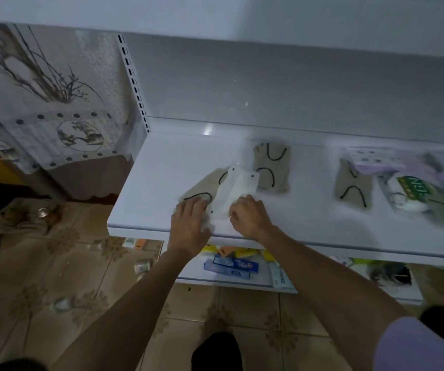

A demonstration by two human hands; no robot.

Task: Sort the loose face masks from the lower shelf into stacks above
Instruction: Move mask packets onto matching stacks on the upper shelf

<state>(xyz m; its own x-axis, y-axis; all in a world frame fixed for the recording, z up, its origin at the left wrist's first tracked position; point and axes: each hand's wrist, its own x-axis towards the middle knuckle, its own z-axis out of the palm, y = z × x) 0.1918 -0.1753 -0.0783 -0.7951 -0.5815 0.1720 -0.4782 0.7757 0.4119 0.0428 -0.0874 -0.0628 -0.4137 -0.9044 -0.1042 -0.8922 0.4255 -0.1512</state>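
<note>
- White fabric: a white mask [238, 191] lies slantwise near the front left of the upper shelf [162, 167], overlapping a beige mask [202, 188] with black ear loops.
- The left hand [188, 220] rests with fingers fairly straight, pressing down where the two masks meet at the shelf's front edge.
- The right hand [247, 212] has its fingers curled at the white mask's near end; it seems to pinch the fabric, though blur hides the fingertips.
- Step in hand, as I judge it: laying and squaring a mask on its stack.
- A second beige mask [271, 167] lies just behind, a third beige mask [352, 186] further right, beside a mixed heap [413, 191].
- Next: the white mask likely needs its own stack, apart from the beige. Then reach down to the lower shelf [226, 283] for more.
</note>
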